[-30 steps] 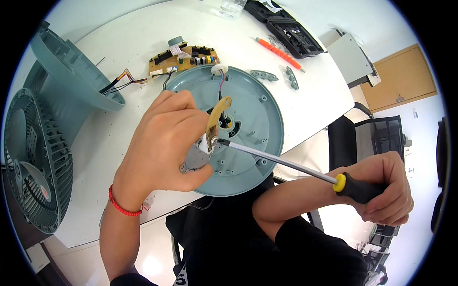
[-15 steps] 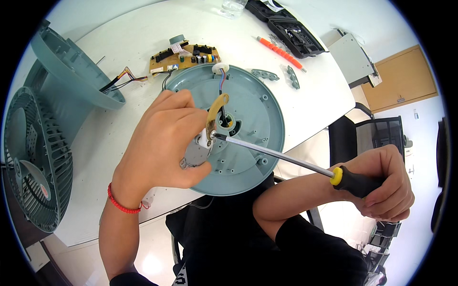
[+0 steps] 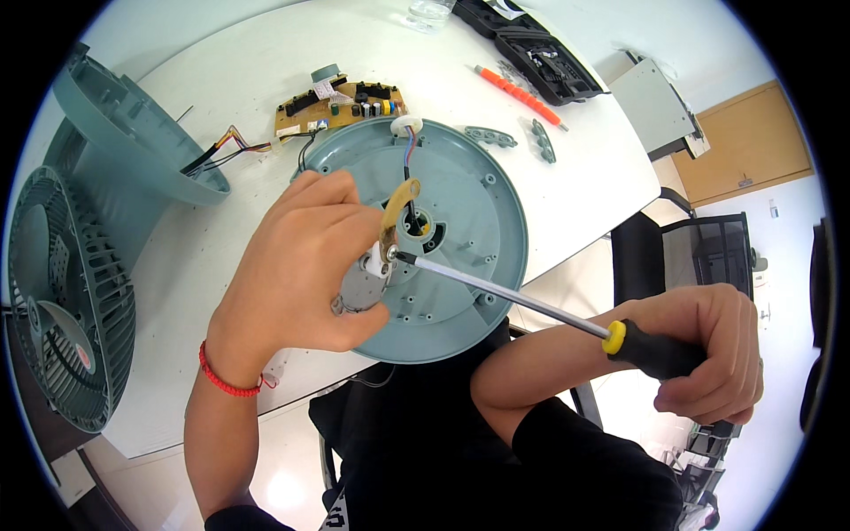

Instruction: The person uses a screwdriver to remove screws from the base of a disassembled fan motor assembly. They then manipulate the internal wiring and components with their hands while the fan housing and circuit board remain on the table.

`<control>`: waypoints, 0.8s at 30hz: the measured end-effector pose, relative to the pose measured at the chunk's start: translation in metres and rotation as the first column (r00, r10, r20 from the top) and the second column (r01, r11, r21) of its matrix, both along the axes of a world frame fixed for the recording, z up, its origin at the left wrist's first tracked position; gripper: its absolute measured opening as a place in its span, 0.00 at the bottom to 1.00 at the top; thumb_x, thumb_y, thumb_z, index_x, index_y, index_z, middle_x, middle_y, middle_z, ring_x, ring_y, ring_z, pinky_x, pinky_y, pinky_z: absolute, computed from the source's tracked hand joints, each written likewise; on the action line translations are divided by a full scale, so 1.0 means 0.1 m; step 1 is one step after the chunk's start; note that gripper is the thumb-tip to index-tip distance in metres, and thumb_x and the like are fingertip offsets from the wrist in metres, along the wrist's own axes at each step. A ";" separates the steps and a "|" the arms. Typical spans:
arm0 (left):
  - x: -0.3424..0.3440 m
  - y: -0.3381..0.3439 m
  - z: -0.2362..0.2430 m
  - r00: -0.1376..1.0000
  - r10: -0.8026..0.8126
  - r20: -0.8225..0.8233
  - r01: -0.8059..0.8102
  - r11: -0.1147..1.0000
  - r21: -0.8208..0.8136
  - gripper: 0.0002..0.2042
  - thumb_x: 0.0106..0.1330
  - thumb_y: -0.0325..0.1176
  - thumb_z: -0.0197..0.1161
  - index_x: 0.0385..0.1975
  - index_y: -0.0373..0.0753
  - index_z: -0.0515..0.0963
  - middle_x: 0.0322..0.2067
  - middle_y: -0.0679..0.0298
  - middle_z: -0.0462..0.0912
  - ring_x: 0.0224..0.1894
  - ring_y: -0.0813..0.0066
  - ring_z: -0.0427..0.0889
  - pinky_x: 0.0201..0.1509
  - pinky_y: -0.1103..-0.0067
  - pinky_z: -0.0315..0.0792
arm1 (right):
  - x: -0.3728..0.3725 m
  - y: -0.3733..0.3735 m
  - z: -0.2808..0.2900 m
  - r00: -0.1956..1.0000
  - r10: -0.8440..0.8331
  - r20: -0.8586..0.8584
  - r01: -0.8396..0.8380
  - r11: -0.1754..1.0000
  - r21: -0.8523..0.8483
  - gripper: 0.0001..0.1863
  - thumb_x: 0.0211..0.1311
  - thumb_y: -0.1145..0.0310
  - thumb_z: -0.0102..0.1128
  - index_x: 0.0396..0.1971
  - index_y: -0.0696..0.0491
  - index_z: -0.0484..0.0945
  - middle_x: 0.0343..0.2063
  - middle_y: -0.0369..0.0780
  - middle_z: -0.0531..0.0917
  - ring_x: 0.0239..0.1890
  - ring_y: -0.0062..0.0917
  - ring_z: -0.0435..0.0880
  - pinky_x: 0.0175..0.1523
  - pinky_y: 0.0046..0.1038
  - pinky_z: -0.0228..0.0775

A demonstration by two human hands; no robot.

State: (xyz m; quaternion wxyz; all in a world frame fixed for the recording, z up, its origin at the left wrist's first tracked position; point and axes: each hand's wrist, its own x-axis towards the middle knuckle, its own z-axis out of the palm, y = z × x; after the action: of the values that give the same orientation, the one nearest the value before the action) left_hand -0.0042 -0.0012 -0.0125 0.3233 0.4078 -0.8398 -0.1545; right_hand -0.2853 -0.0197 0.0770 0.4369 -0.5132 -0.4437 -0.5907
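Two bare hands reached out ahead of me from black sleeves (image 3: 575, 456). I had the right hand (image 3: 715, 354) with its fingers closed firmly round the dark handle of a screwdriver (image 3: 513, 295), its shaft slanting up and left to a tip at, or just beside, a screw (image 3: 392, 253); I could not tell whether it was seated. Beyond, the left hand (image 3: 297, 257), a red bracelet (image 3: 226, 379) at its wrist, had its fingers curled tight around a small grey motor (image 3: 363, 288), held over a round grey-green base (image 3: 469, 327). From the screw a yellowish curved strip (image 3: 403, 199) rose above the motor. The base rested on the white desk (image 3: 575, 203), with a fan cage (image 3: 62, 265) and a grey-green housing (image 3: 133, 168) well to the left. Farther back I saw a brown circuit board (image 3: 341, 113) near the base's rim, an orange stick (image 3: 522, 99) and, beside it, an open black case (image 3: 549, 66).
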 end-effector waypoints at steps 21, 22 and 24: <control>-0.01 0.01 -0.01 1.000 -0.011 0.003 0.012 0.991 -0.131 0.18 0.31 0.33 0.67 0.29 0.40 0.79 0.22 0.65 0.72 0.33 0.62 0.70 0.37 0.73 0.64 | -0.02 0.19 0.00 0.933 0.118 -0.339 -0.110 0.993 0.042 0.20 0.66 0.60 0.63 0.17 0.56 0.81 0.14 0.44 0.81 0.11 0.31 0.78 0.16 0.28 0.69; -0.02 0.02 -0.01 1.000 -0.010 0.004 0.011 0.991 -0.134 0.18 0.31 0.33 0.67 0.29 0.40 0.79 0.22 0.65 0.72 0.33 0.62 0.70 0.37 0.73 0.64 | -0.02 0.20 0.00 0.936 0.117 -0.333 -0.097 0.992 0.075 0.20 0.65 0.60 0.63 0.16 0.56 0.80 0.13 0.44 0.80 0.11 0.31 0.77 0.15 0.28 0.67; -0.01 0.02 -0.01 1.000 -0.023 0.001 0.023 0.989 -0.145 0.18 0.32 0.33 0.68 0.29 0.40 0.79 0.22 0.65 0.72 0.32 0.63 0.70 0.37 0.73 0.65 | -0.03 0.22 0.02 0.934 0.105 -0.342 -0.069 0.991 0.117 0.20 0.65 0.61 0.63 0.15 0.55 0.79 0.12 0.44 0.79 0.10 0.31 0.75 0.14 0.29 0.66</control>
State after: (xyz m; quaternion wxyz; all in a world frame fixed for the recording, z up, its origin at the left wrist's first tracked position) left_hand -0.0050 0.0005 -0.0135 0.3506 0.3734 -0.8534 -0.0971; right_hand -0.2887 0.0020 0.0788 0.5601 -0.5659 -0.3508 -0.4930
